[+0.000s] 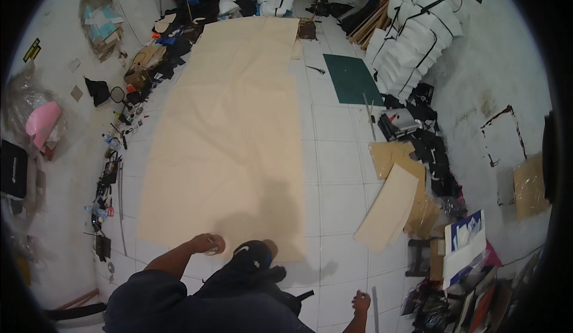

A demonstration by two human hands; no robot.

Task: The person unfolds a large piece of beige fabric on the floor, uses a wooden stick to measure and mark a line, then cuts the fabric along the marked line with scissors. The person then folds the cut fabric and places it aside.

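Observation:
A long beige sheet (227, 124) lies flat over the floor in front of me, slightly wrinkled. At its near edge, left of my dark-clothed bent knee, my left hand (205, 243) is closed on a small round reddish-brown roll (219, 244); its exact kind is unclear. My right hand (361, 301) is off to the lower right, away from the sheet, with its fingers curled. Whether anything small sits in those fingers is not visible. Close beside it a long metal ruler (375, 309) lies on the tiles.
Cut beige pieces (388, 207) lie on brown sheets at right. Farther off are a green cutting mat (352, 79), scissors (316, 69) and stacked white bundles (409, 40). Small tools and bottles line the left wall. A white-and-blue box (465, 243) stands at lower right.

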